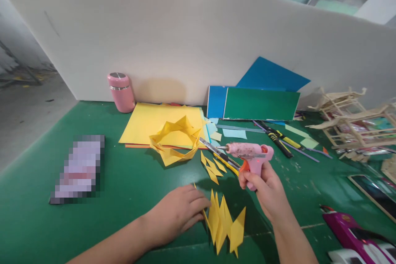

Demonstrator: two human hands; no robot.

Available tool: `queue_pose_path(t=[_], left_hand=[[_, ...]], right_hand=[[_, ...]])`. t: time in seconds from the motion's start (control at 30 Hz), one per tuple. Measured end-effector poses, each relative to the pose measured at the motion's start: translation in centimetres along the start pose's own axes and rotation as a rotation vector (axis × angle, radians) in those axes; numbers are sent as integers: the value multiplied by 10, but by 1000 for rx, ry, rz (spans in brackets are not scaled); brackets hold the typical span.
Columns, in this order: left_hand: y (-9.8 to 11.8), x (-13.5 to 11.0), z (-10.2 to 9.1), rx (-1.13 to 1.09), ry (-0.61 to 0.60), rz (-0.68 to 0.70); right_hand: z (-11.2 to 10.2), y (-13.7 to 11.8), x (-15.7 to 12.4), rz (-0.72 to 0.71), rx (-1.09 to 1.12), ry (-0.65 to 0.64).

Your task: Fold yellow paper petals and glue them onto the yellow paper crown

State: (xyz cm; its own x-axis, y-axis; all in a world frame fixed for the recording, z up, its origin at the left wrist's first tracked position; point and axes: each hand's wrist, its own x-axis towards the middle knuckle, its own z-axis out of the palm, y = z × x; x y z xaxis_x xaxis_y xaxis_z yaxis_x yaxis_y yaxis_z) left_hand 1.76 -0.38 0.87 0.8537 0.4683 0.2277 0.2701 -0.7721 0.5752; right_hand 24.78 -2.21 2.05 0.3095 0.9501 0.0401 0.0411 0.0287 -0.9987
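My right hand (pixel 266 187) is wrapped round the handle of a pink hot glue gun (pixel 247 152), a finger at its orange trigger and the nozzle pointing left. My left hand (pixel 185 208) lies low over the table, its fingers closed on a folded yellow paper piece (pixel 206 219) that they partly hide. Right beside it stand several more pointed folded yellow paper pieces (pixel 223 222). Small yellow paper diamonds (pixel 212 169) lie between the hands, further back. Behind them a ring of folded yellow paper (pixel 175 156) rests partly on a stack of yellow sheets (pixel 139 121).
On the green table (pixel 123 181) are a utility knife (pixel 222 154), pliers (pixel 280 142), paper scraps (pixel 235 133) and a pink flask (pixel 121 93). A wooden stick frame (pixel 355 119), a phone (pixel 375 194) and a purple device (pixel 349 231) lie right. A white panel (pixel 173 37) stands behind.
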Motion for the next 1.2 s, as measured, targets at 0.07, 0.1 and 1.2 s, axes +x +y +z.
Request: queue_pose_path(t=[0.07,0.1,1.2], left_hand=[[-1,-1,-2,-53,90,-29],[-1,-2,-4,-98,154,-50],[11,9,-29,-844,885,-632]], right_hand=[[-1,2,0,2,-21,-11],[-1,2,-1,3,-21,-25],[13,-6,-8,-171,-372,-454]])
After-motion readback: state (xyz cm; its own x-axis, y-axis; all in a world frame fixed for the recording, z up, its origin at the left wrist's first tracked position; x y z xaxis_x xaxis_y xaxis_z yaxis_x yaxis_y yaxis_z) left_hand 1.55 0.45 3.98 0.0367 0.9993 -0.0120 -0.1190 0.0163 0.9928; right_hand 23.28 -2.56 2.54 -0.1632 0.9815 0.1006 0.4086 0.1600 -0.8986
